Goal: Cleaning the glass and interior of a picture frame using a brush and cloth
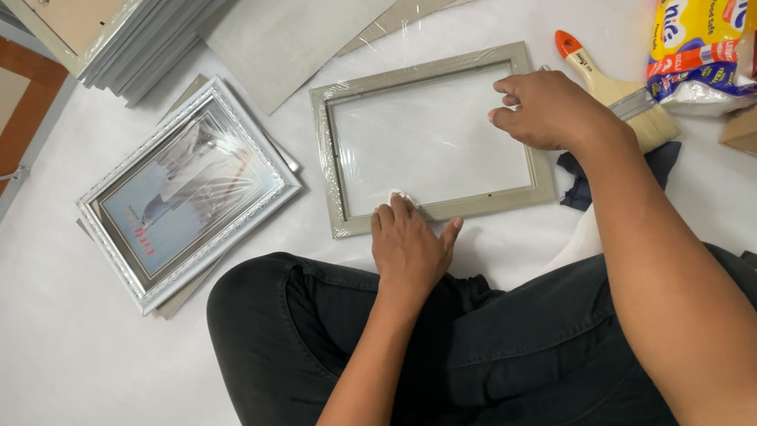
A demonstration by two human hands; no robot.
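1. The grey picture frame point(420, 72) lies flat on the white floor covering point(63, 395), straight ahead of my crossed legs, long side running left to right. I judge it light and stiff along its rails but fragile in the middle — the clear pane point(428, 139) looks like glass or thin plastic, and shiny wrap over it would make it slippery.
2. I would take hold of it by the rails, never by the pane; the near and right rails are the ones within reach.
3. My left hand point(410, 249) rests flat, fingers together and not curled round anything, on the near rail close to its left corner. A small white scrap point(399, 197) shows at the fingertips — cloth or tissue, I cannot tell which.
4. My right hand point(547, 110) sits on the right rail, fingers bent and pinching at its inner edge; whether it clamps anything there is hidden.
5. So the frame lies under both hands, mostly to the far side of the left and to the left of the right.
6. Just right of the frame: a paintbrush point(619, 99) with an orange-tipped handle, over a dark cloth point(582, 189).
7. Further right, a yellow packet point(707, 19); left, a silver framed picture point(187, 188); far left, a stack of frames point(166, 24).
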